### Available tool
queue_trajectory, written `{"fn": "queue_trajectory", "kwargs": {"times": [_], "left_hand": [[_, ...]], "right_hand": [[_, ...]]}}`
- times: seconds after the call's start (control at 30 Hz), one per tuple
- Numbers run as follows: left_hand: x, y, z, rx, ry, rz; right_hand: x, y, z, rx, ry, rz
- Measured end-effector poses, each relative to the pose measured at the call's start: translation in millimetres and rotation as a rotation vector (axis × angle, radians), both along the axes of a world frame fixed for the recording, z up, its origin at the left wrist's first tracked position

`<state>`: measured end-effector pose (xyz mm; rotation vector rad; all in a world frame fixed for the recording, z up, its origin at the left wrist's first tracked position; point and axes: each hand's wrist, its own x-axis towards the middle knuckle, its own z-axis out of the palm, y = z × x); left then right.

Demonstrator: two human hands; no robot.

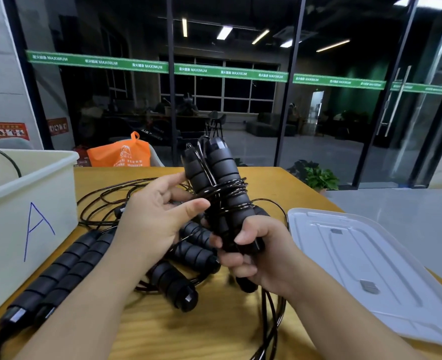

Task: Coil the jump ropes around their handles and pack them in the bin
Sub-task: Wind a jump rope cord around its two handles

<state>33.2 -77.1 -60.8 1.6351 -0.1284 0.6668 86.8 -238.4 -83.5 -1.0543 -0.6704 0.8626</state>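
Observation:
My right hand grips the lower ends of a pair of black foam jump-rope handles, held upright above the wooden table. Black rope is coiled a few turns around their middle. My left hand sits just left of the coil, thumb and fingers pinching the rope there. More black handles lie on the table: a pair beside the bin and several under my hands, with loose rope spread behind. The white bin marked "A" stands at the left.
A clear plastic lid lies flat at the table's right. An orange bag sits beyond the far edge. Loose rope trails off the front edge near my right forearm. A glass wall stands behind the table.

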Motion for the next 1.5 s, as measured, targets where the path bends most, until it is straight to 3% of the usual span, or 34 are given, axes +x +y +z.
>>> {"fn": "queue_trajectory", "kwargs": {"times": [0.17, 0.3, 0.37, 0.47, 0.57, 0.67, 0.87, 0.97, 1.1, 1.17, 1.27, 1.37, 1.5], "left_hand": [[-1, 7, -4, 0.096, -0.048, -0.093], [-5, -3, -5, -0.013, 0.091, -0.16], [-4, -6, -6, -0.109, 0.126, -0.194], [0, -6, -8, -0.013, 0.084, -0.013], [5, -5, -14, 0.158, 0.073, 0.288], [6, -11, -16, 0.175, 0.081, 0.41], [1, -14, -17, 0.315, 0.028, 0.506], [1, -7, -13, 0.449, -0.009, 0.533], [8, 15, -16, 0.646, -0.171, 0.446], [8, 16, -18, 0.567, -0.238, 0.379], [6, 5, -15, 0.3, -0.214, 0.346], [6, -6, -10, 0.081, -0.255, 0.289], [11, -1, -14, 0.019, -0.207, 0.249]], "right_hand": [[1, 0, 1, 0.101, 0.166, 0.401], [7, -1, -3, 0.111, 0.249, 0.484], [5, -2, 1, 0.066, 0.217, 0.351], [1, 2, 6, -0.098, 0.026, -0.161], [-2, 5, 3, -0.35, -0.478, -0.631], [-7, 7, -3, -0.409, -0.829, -0.643], [-4, 18, -12, -0.537, -1.021, -0.779], [-8, 15, -7, -0.552, -0.94, -0.766], [-7, 7, -1, -0.469, -0.66, -0.619], [-8, 8, 1, -0.369, -0.444, -0.499], [-9, 12, -2, -0.147, -0.17, -0.352], [-9, 14, -5, -0.024, -0.078, -0.293], [-10, 14, -5, 0.026, -0.049, -0.239]]}}
